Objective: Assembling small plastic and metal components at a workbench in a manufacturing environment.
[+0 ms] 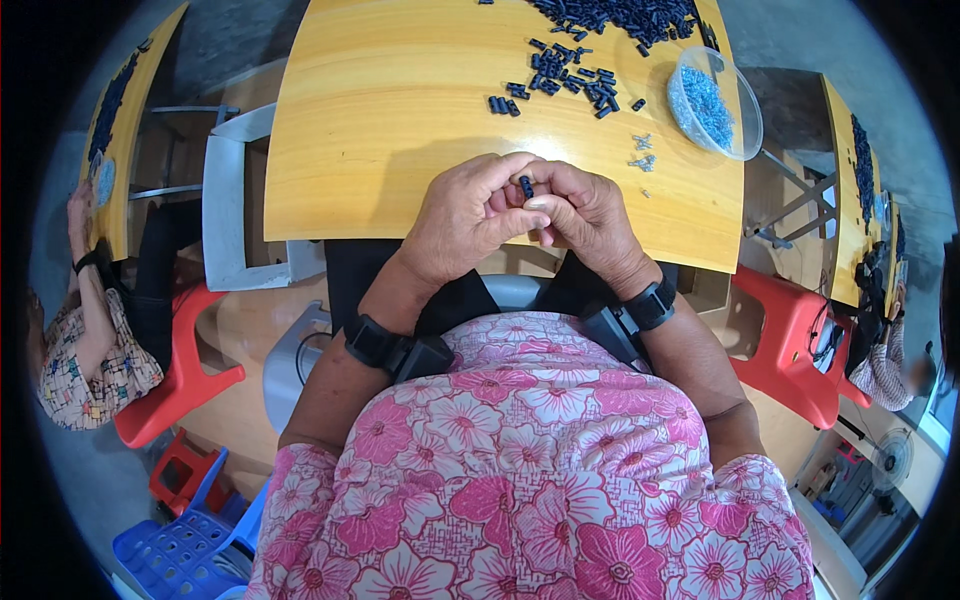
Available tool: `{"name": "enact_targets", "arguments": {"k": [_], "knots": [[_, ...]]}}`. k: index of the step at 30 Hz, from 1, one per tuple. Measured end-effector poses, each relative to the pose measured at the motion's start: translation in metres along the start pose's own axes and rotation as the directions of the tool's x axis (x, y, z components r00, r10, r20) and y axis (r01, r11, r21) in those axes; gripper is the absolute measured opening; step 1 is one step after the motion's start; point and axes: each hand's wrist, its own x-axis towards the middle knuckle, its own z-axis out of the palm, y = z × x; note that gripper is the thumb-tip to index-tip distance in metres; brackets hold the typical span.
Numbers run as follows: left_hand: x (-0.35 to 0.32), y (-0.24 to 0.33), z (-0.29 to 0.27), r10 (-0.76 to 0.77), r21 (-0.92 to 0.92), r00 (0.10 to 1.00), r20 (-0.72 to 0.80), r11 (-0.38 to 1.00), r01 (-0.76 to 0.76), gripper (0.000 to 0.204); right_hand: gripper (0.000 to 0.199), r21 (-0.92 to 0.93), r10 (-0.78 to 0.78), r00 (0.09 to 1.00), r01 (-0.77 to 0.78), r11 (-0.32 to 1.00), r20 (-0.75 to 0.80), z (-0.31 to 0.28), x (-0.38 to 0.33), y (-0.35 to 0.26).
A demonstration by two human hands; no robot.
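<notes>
Okay, both bare hands meet at one small black part (pixel 527 187), just over the near edge of the yellow table (pixel 350 130). Right hand (pixel 592 220) has it pinched, thumb against index finger. Left hand (pixel 455 215) is curled in close around it, fingertips right at the part; can't tell if they press on it too. Part sits about upright in the grip.

Straight beyond the grip: loose cluster of black pieces (pixel 550 68); past that and a bit right, the big black pile (pixel 620 18). Right of the grip, slightly farther out: a few small clear pieces (pixel 643 163) on the tabletop. Farther right again: clear plastic bowl (pixel 749 112) with bluish clear bits (pixel 706 108) inside. Well left of the grip, beside the table: white box (pixel 222 190). Nearer the body than the grip: a black strap on each wrist.
</notes>
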Motion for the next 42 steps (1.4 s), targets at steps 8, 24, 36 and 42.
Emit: {"name": "enact_targets", "arguments": {"k": [8,24,36,42], "knots": [[-0.001,0.003,0.0,-0.011,-0.008,1.0,0.003,1.0,0.011,0.049,0.028,-0.042,-0.04,0.999,0.039,0.998,-0.013,0.001,0.0,0.0],[-0.001,0.009,0.001,-0.071,0.04,0.997,0.028,0.997,0.07,0.05,0.023,-0.016,-0.078,0.997,0.078,0.997,-0.023,0.003,-0.002,0.001],[0.0,0.007,0.002,-0.051,0.083,0.999,0.02,0.995,0.049,0.045,0.027,-0.115,-0.069,0.997,0.066,0.991,-0.018,0.001,0.001,-0.001],[0.003,0.008,0.002,-0.068,0.061,0.997,0.021,0.996,0.066,0.041,0.027,-0.086,-0.048,0.998,0.045,0.995,-0.031,0.001,0.002,0.0]]}}
